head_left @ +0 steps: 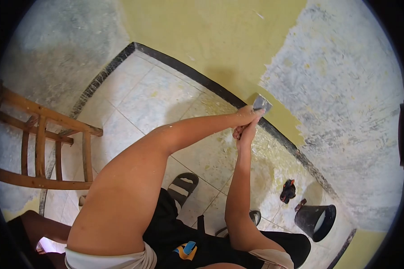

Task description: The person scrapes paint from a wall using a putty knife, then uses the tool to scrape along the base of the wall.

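My left hand (246, 115) and my right hand (247, 131) meet at the foot of the wall, both closed around the handle of a scraper. The handle is mostly hidden by the fingers. The scraper's wide grey blade (261, 103) points up, with pale residue on it, and lies against or just in front of the yellow-green paint (280, 116) above the dark baseboard. To the right of the blade the wall is bared to a patchy grey-white surface (336, 71). Flakes of paint (269, 159) lie on the tiles below my hands.
A black bucket (304, 216) with whitish contents is tilted in view at the right. Near it lie a black-and-orange object (288, 191) and a small brown piece (300, 205). A wooden ladder-like frame (40, 145) stands left. Sandals (183, 188) are on the tiled floor.
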Tool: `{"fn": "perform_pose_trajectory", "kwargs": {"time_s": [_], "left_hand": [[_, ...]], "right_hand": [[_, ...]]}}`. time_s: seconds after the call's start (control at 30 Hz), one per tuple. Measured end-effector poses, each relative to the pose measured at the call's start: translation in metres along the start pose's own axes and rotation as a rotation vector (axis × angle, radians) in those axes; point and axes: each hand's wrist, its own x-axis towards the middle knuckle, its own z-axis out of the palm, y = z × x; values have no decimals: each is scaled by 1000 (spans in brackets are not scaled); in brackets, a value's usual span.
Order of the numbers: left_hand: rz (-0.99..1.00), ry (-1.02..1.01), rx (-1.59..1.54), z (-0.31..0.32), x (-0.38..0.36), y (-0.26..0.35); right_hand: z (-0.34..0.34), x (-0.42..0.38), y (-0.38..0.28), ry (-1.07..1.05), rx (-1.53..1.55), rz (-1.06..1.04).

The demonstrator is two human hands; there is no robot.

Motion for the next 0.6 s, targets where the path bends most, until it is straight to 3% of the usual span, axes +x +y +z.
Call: {"fn": "perform_pose_trajectory", "kwargs": {"time_s": [0.07, 0.13, 0.23, 0.33, 0.47, 0.6], "left_hand": [[25, -10, 126, -7, 3, -3], [-116, -103, 111, -16, -1, 4], [-8, -56, 118, -19, 0, -9], [-90, -155, 188, -29, 3, -13], [-45, -156, 245, -40, 7, -15], [42, -205, 582, -46, 19, -1]], "right_hand": [[5, -5, 0, -24, 48, -12], [9, -7, 3, -33, 15, 23], [19, -15, 3, -13, 7, -34], [20, -14, 2, 22, 27, 1], [16, -6, 1, 39, 13, 24], [15, -3, -12, 44, 30, 43]]}}
